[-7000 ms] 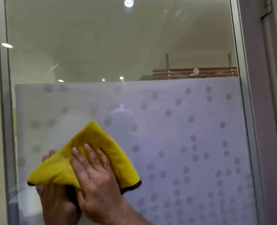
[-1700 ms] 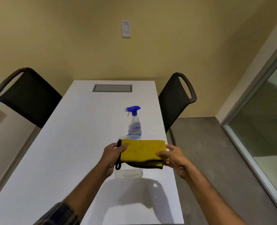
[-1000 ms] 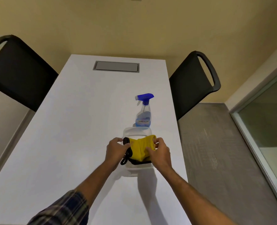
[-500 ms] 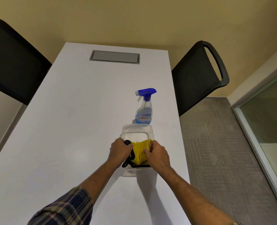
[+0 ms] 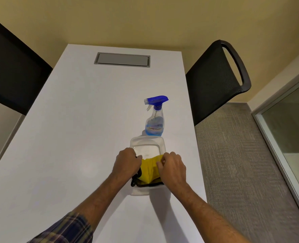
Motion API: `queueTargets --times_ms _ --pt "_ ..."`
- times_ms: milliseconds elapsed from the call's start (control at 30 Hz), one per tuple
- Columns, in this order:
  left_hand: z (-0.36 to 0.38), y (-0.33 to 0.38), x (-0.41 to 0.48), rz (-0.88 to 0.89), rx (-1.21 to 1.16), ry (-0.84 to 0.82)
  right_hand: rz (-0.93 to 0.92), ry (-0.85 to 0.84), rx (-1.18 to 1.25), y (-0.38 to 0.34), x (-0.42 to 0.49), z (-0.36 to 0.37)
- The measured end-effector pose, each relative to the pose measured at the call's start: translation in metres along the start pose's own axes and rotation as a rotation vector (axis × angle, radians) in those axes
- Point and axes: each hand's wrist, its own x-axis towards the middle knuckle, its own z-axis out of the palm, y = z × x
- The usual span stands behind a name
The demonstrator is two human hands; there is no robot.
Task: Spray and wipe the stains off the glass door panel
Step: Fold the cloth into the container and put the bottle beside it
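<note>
Down goes the yellow cloth (image 5: 149, 170) into the clear container (image 5: 148, 143), left hand (image 5: 126, 163) and right hand (image 5: 172, 168) both gripping it; tuck edges evenly.

light: warm, even, overhead | shadows: soft, under forearms on table (image 5: 57, 137) | focus: sharp | edges: wide-angle bowing

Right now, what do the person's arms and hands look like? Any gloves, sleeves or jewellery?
Both hands are bare: no gloves, and no rings or watch show on the left hand or the right hand. The left arm wears a dark plaid sleeve with yellowish stripes, pushed up near the elbow. The right forearm is uncovered throughout.
</note>
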Motion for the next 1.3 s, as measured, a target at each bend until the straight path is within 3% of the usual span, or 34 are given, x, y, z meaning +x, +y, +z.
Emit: queueTargets --times_ms 200,367,533,767,1100,1300 --pt "-0.008 0.023 0.012 0.163 -0.311 0.143 0.045 0.199 0.48 -0.01 0.043 -0.021" --pt "-0.004 0.05 0.039 0.232 -0.463 0.02 0.086 0.108 0.743 -0.018 0.101 -0.03" --pt "0.001 0.067 0.06 0.261 -0.536 -0.084 -0.029 -0.03 0.772 -0.023 0.134 -0.027" --pt "0.004 0.059 0.068 0.31 -0.612 -0.125 -0.046 0.042 0.719 -0.026 0.141 -0.021" --pt "-0.067 0.081 0.026 0.506 -0.555 0.15 -0.229 0.071 0.692 -0.052 0.093 -0.132" --pt "-0.073 0.072 -0.004 0.471 -0.614 0.121 -0.238 -0.009 0.721 -0.054 0.055 -0.135"
